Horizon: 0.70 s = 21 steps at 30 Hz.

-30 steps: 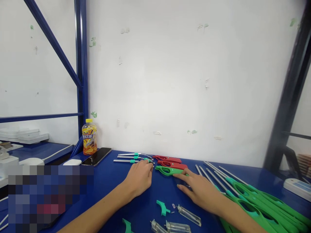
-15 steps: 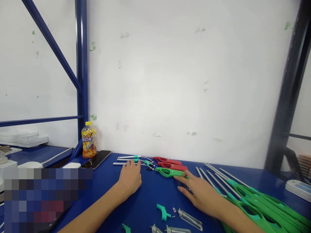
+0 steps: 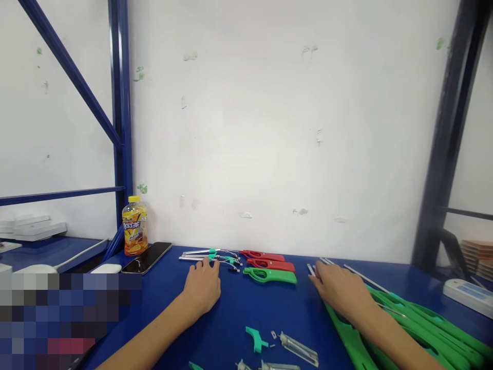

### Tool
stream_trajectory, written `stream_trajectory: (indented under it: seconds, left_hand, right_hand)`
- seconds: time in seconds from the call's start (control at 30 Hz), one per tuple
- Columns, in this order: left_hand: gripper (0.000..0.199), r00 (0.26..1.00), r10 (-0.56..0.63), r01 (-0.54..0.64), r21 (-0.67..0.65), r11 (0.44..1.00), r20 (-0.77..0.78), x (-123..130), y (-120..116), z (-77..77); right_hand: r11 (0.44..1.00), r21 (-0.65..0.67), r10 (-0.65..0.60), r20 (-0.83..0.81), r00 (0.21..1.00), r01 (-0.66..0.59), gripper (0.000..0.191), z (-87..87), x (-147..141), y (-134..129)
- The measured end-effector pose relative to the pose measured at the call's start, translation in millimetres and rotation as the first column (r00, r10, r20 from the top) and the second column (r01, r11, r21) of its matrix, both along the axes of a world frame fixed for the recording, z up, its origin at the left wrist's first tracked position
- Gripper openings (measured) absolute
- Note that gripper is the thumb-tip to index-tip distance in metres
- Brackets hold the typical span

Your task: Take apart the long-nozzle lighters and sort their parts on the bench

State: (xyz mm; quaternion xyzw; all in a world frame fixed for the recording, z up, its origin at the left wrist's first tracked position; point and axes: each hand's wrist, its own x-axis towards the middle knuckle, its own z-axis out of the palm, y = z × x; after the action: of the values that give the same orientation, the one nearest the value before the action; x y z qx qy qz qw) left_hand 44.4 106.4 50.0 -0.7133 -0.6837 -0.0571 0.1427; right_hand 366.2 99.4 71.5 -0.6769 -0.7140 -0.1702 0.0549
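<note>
My left hand (image 3: 203, 285) rests on the blue table at the near side of several thin metal rods with teal clips and wires (image 3: 211, 255), its fingertips touching them; whether it grips one is hidden. To their right lie red handle shells (image 3: 271, 264) and a green handle shell (image 3: 271, 275), untouched. My right hand (image 3: 342, 290) lies over the metal tubes of several long green lighters (image 3: 419, 324), fingers bent around the tube ends; its grip is partly hidden. Nearer me are a teal trigger piece (image 3: 256, 339) and clear plastic tanks (image 3: 298, 349).
A drink bottle (image 3: 134, 226) and a black phone (image 3: 148, 258) stand and lie at the back left. A white device (image 3: 468, 297) is at the far right. Blue shelf posts (image 3: 122, 103) rise beside the white wall.
My right hand has left the green handle shell and moved right onto the long lighters' tubes. The green shell now lies free. My left hand has barely moved; the view has shifted slightly.
</note>
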Motion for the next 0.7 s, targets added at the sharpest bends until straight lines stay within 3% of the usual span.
stream_trajectory:
  seconds: [0.3, 0.53, 0.6, 0.7]
  left_hand:
    - [0.042, 1.0, -0.006, 0.006, 0.009, 1.0, 0.0, 1, 0, -0.5]
    - [0.038, 0.998, -0.059, 0.059, 0.042, 0.997, 0.011, 6, -3, 7.8]
    - [0.044, 0.996, -0.093, 0.091, 0.075, 0.993, 0.015, 10, -6, 12.7]
    - [0.057, 0.968, -0.248, 0.23, 0.243, 0.942, 0.048, 17, -14, 20.9]
  right_hand:
    - [1.0, -0.023, 0.0, 0.016, 1.0, 0.0, 0.018, -18.6, 1, 2]
    - [0.998, 0.064, -0.023, -0.004, 1.0, 0.023, 0.033, 7.4, -5, -4]
    - [0.996, 0.088, 0.032, -0.071, 0.997, -0.026, 0.03, 16.8, -11, -10]
    - [0.969, 0.094, 0.242, -0.167, 0.956, -0.229, 0.029, 23.3, -24, -20]
